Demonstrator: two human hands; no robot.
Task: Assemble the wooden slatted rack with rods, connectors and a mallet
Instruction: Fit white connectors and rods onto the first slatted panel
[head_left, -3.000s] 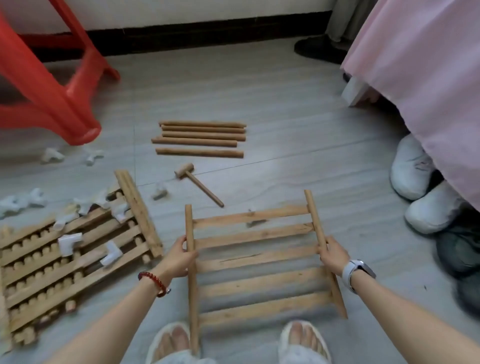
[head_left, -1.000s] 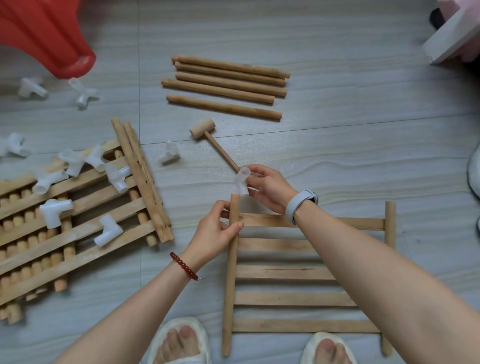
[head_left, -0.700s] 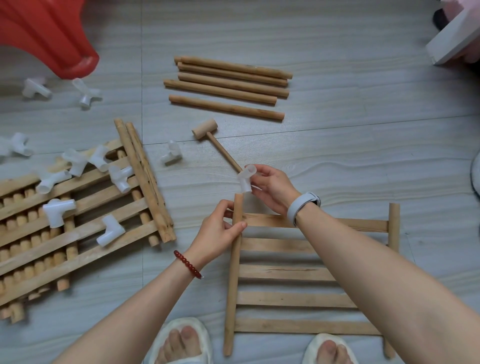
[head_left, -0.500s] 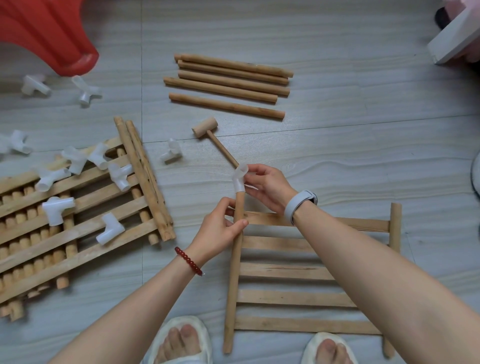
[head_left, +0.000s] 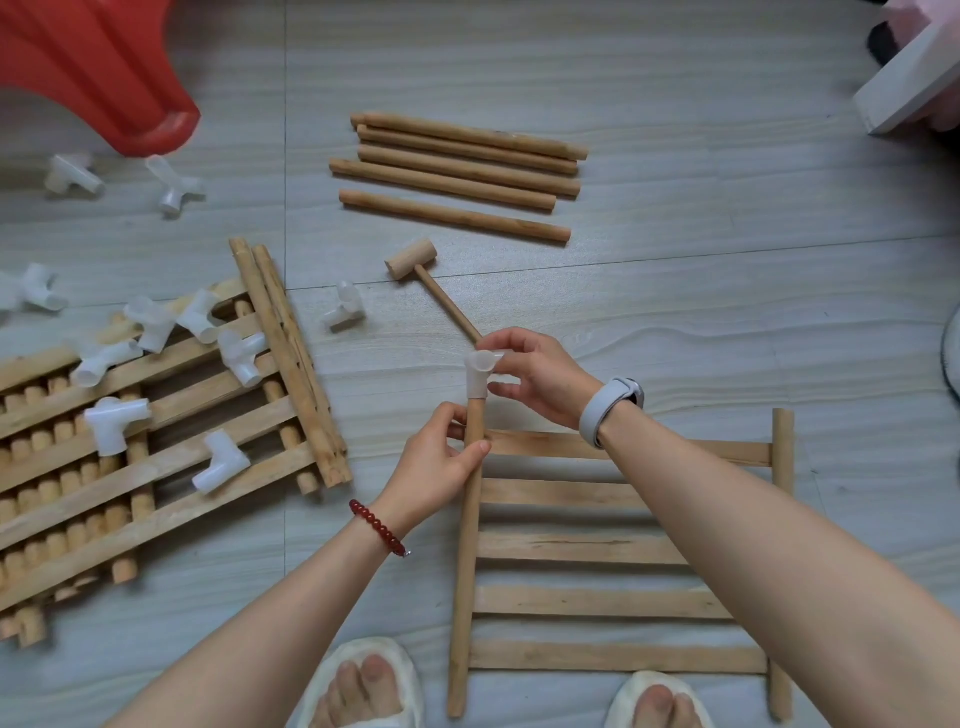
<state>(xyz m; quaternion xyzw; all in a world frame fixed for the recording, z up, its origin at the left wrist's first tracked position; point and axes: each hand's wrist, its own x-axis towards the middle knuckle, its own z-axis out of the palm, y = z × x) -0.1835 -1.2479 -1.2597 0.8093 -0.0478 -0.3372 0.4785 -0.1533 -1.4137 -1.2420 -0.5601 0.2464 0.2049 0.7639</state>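
Pinching a white plastic connector (head_left: 480, 378) between thumb and fingers, the right hand (head_left: 540, 379) holds it on the top end of the left side rod (head_left: 466, 561) of the slatted panel (head_left: 613, 545), which lies on the grey floor (head_left: 675, 312) between the person's two slippered feet; how far the rod enters the socket cannot be made out, since the socket wall is only cloudy; the left hand (head_left: 436, 467) has its grip curled round that same rod just below the connector, thumb in front, the other fingertips hidden behind the wood; the right forearm crosses over the panel's upper slats and hides their middle, and the panel's right rod (head_left: 783, 447) is partly covered by that arm; the mallet (head_left: 431, 286) lies on the floor just beyond the hands, the end of its handle hidden behind the right fingers; five loose rods (head_left: 457, 176) lie side by side farther off; one loose connector (head_left: 345, 306) sits left of the mallet; at left a stack of slatted panels (head_left: 156, 441), cut off by the frame edge, carries several more white connectors (head_left: 114, 421); a red plastic stool (head_left: 104, 67) is cropped at top left, and a white block (head_left: 909, 88) at top right is too cropped to name.
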